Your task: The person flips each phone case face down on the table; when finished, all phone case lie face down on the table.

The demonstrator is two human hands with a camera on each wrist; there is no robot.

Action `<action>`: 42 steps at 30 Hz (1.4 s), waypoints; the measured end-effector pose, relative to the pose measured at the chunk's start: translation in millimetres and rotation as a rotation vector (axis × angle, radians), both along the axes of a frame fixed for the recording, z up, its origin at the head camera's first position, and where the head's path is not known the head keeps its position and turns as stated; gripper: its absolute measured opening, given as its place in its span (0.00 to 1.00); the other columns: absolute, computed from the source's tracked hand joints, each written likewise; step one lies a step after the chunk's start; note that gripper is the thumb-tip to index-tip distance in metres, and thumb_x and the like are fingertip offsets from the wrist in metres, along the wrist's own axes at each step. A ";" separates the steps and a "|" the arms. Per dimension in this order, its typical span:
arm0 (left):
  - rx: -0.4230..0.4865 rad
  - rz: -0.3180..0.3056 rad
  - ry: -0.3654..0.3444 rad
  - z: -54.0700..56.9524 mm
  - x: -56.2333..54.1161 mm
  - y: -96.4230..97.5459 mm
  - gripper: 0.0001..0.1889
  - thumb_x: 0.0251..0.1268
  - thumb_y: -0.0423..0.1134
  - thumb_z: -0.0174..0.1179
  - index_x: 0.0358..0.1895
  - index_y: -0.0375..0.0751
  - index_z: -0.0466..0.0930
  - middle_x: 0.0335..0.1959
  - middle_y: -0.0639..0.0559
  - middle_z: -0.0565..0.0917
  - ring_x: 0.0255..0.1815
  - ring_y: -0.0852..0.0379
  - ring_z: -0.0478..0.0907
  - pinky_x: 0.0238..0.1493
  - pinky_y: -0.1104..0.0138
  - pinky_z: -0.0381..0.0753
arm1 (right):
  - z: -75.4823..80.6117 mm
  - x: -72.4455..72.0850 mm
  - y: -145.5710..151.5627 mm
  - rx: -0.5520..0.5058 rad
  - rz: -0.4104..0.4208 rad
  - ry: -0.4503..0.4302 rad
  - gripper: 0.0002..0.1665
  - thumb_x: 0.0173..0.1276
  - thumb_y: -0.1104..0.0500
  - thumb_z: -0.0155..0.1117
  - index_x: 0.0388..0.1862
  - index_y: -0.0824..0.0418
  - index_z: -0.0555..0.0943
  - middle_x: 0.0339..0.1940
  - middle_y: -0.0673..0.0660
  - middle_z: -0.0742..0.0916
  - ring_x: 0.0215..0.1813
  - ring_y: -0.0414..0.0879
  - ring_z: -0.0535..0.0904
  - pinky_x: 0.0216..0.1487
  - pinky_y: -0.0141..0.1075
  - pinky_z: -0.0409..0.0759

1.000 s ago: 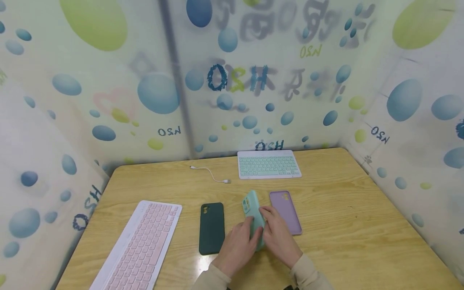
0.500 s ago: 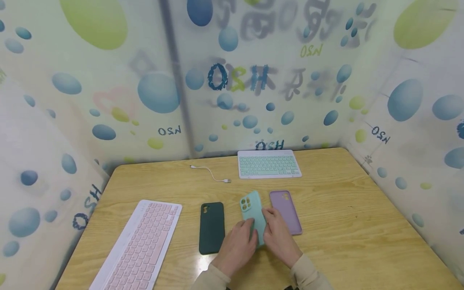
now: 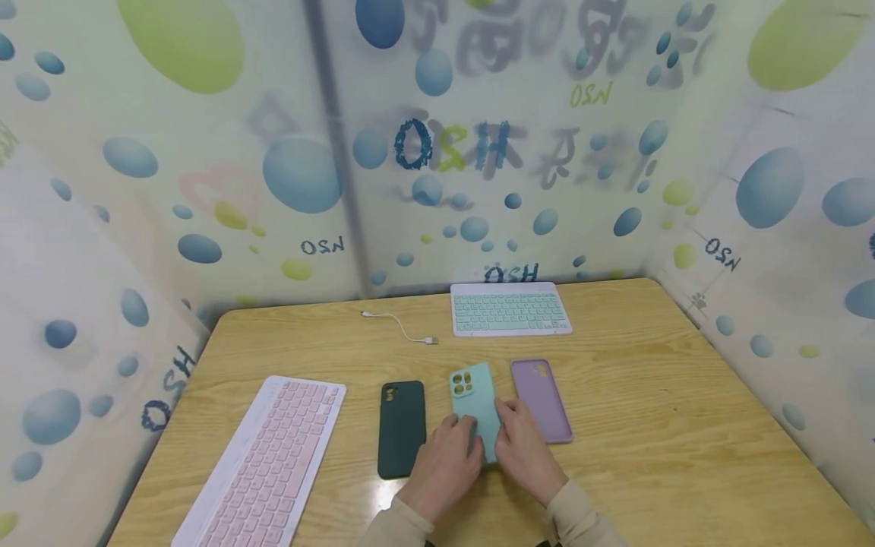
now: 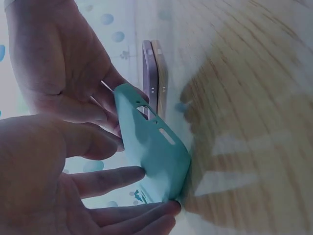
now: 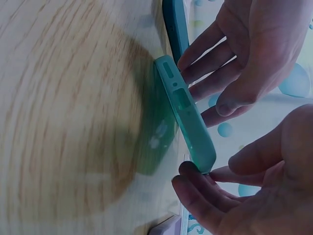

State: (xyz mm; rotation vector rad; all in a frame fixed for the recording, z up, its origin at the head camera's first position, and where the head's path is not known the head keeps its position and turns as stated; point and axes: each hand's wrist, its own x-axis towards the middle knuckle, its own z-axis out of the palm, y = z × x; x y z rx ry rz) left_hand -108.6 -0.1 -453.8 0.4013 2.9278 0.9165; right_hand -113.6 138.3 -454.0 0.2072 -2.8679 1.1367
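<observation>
A mint-green phone case [image 3: 475, 391] is between the two hands, camera cutouts facing up and its right long edge raised off the wooden table [image 3: 636, 380]. The left hand [image 3: 446, 460] holds the case by its left edge; in the left wrist view its index fingertip [image 4: 139, 172] touches the back and lower fingers reach the edge. The right hand [image 3: 525, 448] grips the raised right edge; the right wrist view shows fingers [image 5: 198, 186] reaching under it, with the thumb above. Slots show along the end of the case nearest the person. A dark green phone case [image 3: 401, 429] lies left, a purple one [image 3: 542, 399] right.
A pink-keyed white keyboard [image 3: 270, 463] lies slanted at the left. A mint-keyed white keyboard [image 3: 509, 310] stands at the table's back, with a short white USB cable [image 3: 399, 327] to its left. Patterned walls [image 3: 437, 190] rise behind and beside the table.
The mint-green case has turned from steeply tilted to flatter, so its back and camera cutouts face up more. Both hands have stayed at its edges; the other things lie as before.
</observation>
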 end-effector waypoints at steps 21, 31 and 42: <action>-0.028 -0.015 0.054 -0.9 0.0 -0.4 0.09 0.64 0.37 0.59 0.31 0.33 0.82 0.26 0.50 0.71 0.24 0.60 0.68 0.19 0.67 0.67 | -8.1 1.5 -0.9 0.015 0.068 -0.073 0.24 0.61 0.73 0.48 0.56 0.80 0.75 0.58 0.78 0.79 0.63 0.70 0.74 0.64 0.59 0.71; -0.061 0.002 0.043 -2.4 0.9 1.6 0.10 0.64 0.37 0.59 0.29 0.34 0.83 0.34 0.43 0.77 0.30 0.53 0.75 0.23 0.60 0.76 | -9.3 2.5 -3.6 0.064 0.059 -0.085 0.22 0.60 0.72 0.50 0.53 0.79 0.78 0.58 0.77 0.79 0.61 0.72 0.75 0.64 0.61 0.70; -0.082 0.005 0.048 -2.0 1.5 3.3 0.10 0.64 0.36 0.59 0.27 0.33 0.81 0.38 0.39 0.77 0.32 0.50 0.75 0.24 0.57 0.78 | -9.7 3.0 -6.5 0.104 0.059 -0.069 0.22 0.60 0.73 0.50 0.53 0.80 0.78 0.58 0.78 0.79 0.60 0.72 0.75 0.63 0.61 0.71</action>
